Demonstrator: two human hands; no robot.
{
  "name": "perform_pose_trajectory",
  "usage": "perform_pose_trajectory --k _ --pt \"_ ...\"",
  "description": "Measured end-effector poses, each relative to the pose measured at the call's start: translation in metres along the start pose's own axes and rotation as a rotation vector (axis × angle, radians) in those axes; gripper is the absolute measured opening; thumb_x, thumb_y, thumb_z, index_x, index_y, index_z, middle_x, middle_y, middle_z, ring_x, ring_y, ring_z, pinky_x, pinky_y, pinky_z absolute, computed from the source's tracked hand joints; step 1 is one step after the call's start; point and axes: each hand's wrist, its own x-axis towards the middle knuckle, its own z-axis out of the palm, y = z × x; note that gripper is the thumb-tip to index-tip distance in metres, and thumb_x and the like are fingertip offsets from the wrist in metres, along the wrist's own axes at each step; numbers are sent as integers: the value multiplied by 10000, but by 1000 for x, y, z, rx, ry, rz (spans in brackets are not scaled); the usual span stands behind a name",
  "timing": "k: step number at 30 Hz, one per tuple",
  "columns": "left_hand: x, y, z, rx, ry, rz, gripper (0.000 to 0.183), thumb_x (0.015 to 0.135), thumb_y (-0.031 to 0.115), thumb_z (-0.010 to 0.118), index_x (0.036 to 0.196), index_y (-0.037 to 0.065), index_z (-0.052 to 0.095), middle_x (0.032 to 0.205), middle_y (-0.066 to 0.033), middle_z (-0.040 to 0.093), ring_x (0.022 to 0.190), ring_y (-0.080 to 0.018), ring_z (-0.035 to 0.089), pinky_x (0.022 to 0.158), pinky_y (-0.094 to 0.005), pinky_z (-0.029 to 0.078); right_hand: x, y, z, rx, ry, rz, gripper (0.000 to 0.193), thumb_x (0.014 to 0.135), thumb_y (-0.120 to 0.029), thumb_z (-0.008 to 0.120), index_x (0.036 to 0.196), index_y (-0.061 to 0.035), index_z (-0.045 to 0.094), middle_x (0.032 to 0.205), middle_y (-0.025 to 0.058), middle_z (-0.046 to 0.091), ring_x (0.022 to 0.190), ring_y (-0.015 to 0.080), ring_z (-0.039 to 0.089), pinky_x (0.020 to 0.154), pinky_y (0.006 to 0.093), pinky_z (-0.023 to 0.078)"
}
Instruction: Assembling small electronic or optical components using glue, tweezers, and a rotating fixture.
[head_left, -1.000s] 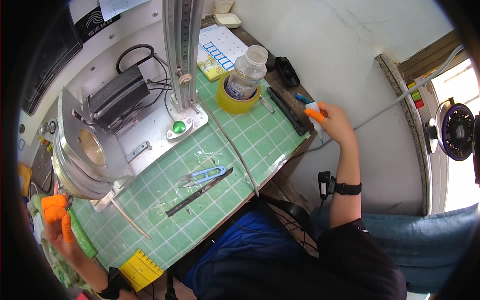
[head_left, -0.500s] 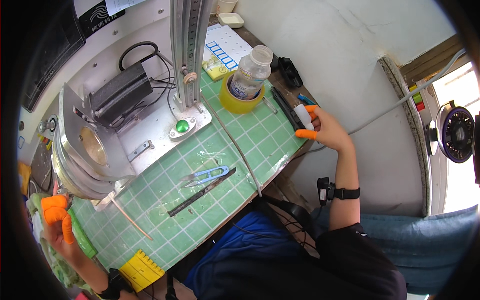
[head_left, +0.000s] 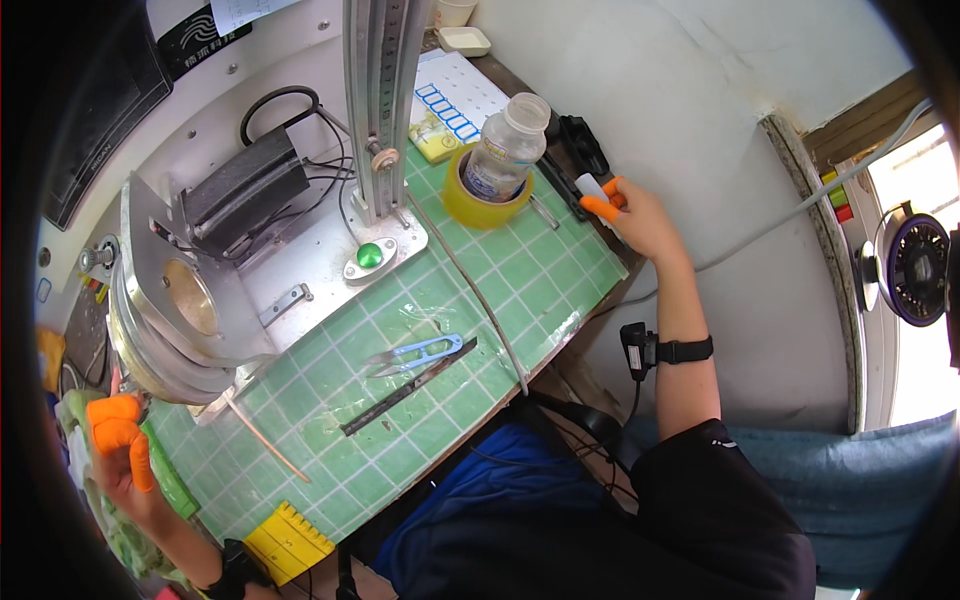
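Observation:
My right hand (head_left: 640, 220), with orange finger covers, is at the far right edge of the green table. Its thumb and fingers pinch a small white block-like piece (head_left: 591, 188), whose kind I cannot tell. Right against that piece lies a long black tool (head_left: 566, 186). At the far left, my left hand (head_left: 122, 455), also in orange covers, is curled beside the lower rim of a machine's round wheel (head_left: 170, 375); what it holds, if anything, is hidden. Blue-handled thread snips (head_left: 425, 350) and a dark flat strip (head_left: 410, 386) lie mid-table.
A clear plastic bottle (head_left: 508, 150) stands inside a yellow tape roll (head_left: 470, 208). The machine has a metal upright (head_left: 383, 110) and a green button (head_left: 369, 255). A grey cable (head_left: 470, 285) crosses the green tabletop (head_left: 480, 400). A yellow notched piece (head_left: 288, 542) sits at the near edge.
My right hand has moved away from me and slightly left with the white piece, and the black tool has shifted the same way. My left hand looks nearly unchanged.

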Motion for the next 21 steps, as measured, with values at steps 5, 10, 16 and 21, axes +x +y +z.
perform_pose_trajectory --k 5,10,16,21 --pt "0 0 0 -16 -24 3 77 965 6 619 1034 -29 610 1227 -169 613 1185 -283 606 1113 -417 404 -8 26 -9 69 58 1 400 947 -355 766 1045 26 695 832 113 709 748 208 644 692 361 515" --pt "-2 4 1 100 67 -56 116 940 60 646 946 -19 562 1098 -182 588 1064 -312 575 1107 -496 401 -54 16 -38 208 -190 6 291 901 -241 829 1004 3 710 821 58 710 741 117 629 680 295 506" --pt "0 -5 -2 69 34 -3 98 949 40 635 954 -30 566 1116 -176 594 1103 -305 575 1092 -468 412 -60 23 -21 244 -139 40 333 863 -267 868 1008 -8 719 797 36 694 712 107 602 665 285 494" --pt "-1 0 1 133 70 -29 92 958 34 627 975 -42 576 1154 -183 602 1125 -314 584 1101 -473 406 -53 13 -17 195 -163 80 376 855 -311 870 1036 -15 724 802 41 691 710 118 589 692 304 509"
